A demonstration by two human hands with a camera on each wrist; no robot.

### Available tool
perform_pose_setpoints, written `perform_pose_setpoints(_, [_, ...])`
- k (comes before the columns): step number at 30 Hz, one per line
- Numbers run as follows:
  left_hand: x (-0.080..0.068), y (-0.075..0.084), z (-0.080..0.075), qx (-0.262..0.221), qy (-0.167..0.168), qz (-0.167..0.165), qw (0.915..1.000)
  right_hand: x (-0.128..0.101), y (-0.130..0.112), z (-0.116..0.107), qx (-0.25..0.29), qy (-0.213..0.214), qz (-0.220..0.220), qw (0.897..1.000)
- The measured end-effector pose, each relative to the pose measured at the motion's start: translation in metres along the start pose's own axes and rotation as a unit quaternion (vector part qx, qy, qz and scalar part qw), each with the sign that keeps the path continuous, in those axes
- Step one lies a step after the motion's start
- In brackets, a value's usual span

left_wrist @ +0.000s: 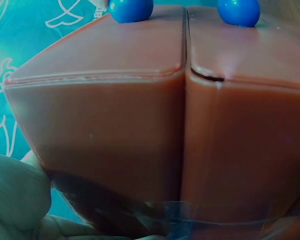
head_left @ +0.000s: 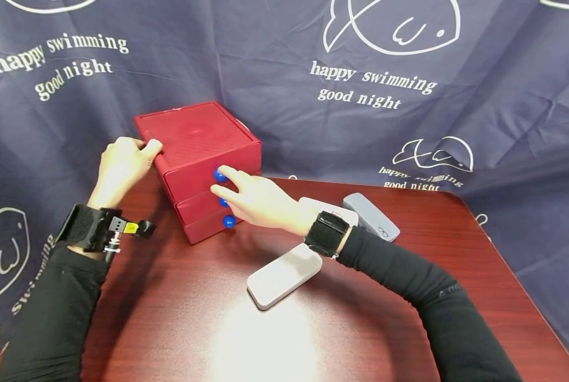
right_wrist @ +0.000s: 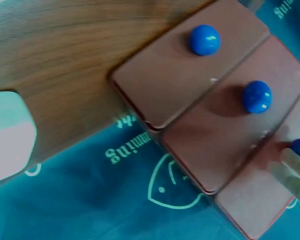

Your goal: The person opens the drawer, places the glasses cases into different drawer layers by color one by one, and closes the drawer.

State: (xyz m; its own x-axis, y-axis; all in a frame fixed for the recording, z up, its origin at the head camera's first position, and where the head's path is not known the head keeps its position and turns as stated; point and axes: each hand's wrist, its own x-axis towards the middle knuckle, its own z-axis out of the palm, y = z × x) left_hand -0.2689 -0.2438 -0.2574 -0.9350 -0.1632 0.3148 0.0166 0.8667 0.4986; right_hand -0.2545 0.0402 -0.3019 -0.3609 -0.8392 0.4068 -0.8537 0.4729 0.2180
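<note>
1. From the head view we see a dark red wood-grain desk (head_left: pixel 361 329) with a glossy top and a bright glare patch at 6 o'clock. A navy cloth backdrop (head_left: pixel 504 79), printed with white fish outlines and words, hangs behind and drapes down both sides.
2. The red drawer box (head_left: pixel 196 132) stands at 10 o'clock on the desk, hard plastic with square edges and three stacked drawers. Each drawer carries a round blue knob.
3. Our left hand (head_left: pixel 122 167) rests against the box's left top corner, fingers curled over the edge and steadying it.
4. Our right hand (head_left: pixel 260 201) reaches to the drawer fronts. Its fingers pinch the top blue knob (head_left: pixel 219 175).
5. A white rounded case (head_left: pixel 284 276) lies flat near the desk's centre, just under the right wrist. A grey glasses case (head_left: pixel 372 215) and another white case (head_left: pixel 327 209) lie at 2 o'clock of it. The desk's right half toward its rounded far corner is bare wood.
6. The left wrist view fills with the box's smooth side wall (left_wrist: pixel 114 140) and a seam between drawer fronts. Two blue knobs (left_wrist: pixel 131 9) sit at 12 o'clock, and the hand shows as a blur at 7 o'clock.
7. The right wrist view shows three drawer fronts (right_wrist: pixel 190 70) in a diagonal row, with fingers (right_wrist: pixel 295 167) closed on the knob at 4 o'clock. The white case's corner (right_wrist: pixel 9 135) sits at 9 o'clock.
</note>
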Motion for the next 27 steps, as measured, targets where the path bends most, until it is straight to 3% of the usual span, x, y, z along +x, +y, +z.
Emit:
perform_pose_setpoints(8, [0.001,0.001,0.001,0.002,-0.006,0.002,1.0,-0.014,-0.002,0.016,-0.087,-0.001,-0.073,0.994])
perform_pose_setpoints(19, [-0.001,-0.002,0.0,0.0,-0.003,0.003,1.0,-0.011,0.0,0.042,-0.193,-0.044,-0.108,0.974])
perform_pose_setpoints(27, [0.0,0.001,0.0,-0.004,-0.002,0.002,1.0,-0.004,0.001,0.047,-0.198,-0.014,-0.134,0.971])
